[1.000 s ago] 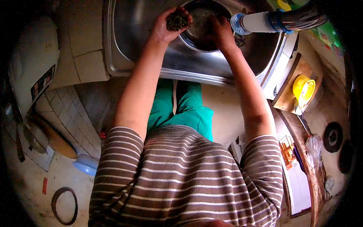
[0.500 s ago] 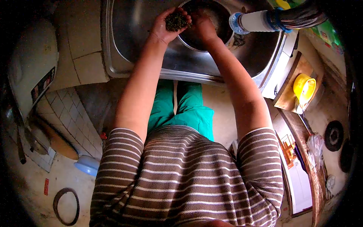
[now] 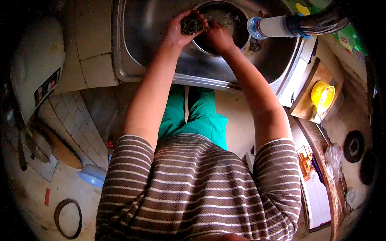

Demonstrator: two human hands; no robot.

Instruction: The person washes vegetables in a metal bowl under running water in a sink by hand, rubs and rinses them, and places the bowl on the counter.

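Cupped in my left hand [image 3: 179,31] is a clump of dark green chopped leaves [image 3: 192,25], held palm up at the left rim of a round metal bowl [image 3: 198,45]. My right hand [image 3: 219,38] is over the bowl, its fingers curled near the clump's right edge. Whatever those fingers pinch, if anything, is hidden from me. Inside the bowl is dark water with pale glints. The bowl stands in a stainless steel sink [image 3: 157,48].
A faucet wrapped in white with a clear blue-tinged end [image 3: 267,27] reaches in from the right. Dark scraps [image 3: 255,45] lie beside the bowl. Right of the sink, a yellow bowl [image 3: 323,96] rests on a wooden board [image 3: 302,105]. A light blue basin [image 3: 91,175] is lower left.
My right hand has shifted slightly down within the bowl, and its fingers look more curled. The left hand still holds the leaves. The whole view has moved a little.
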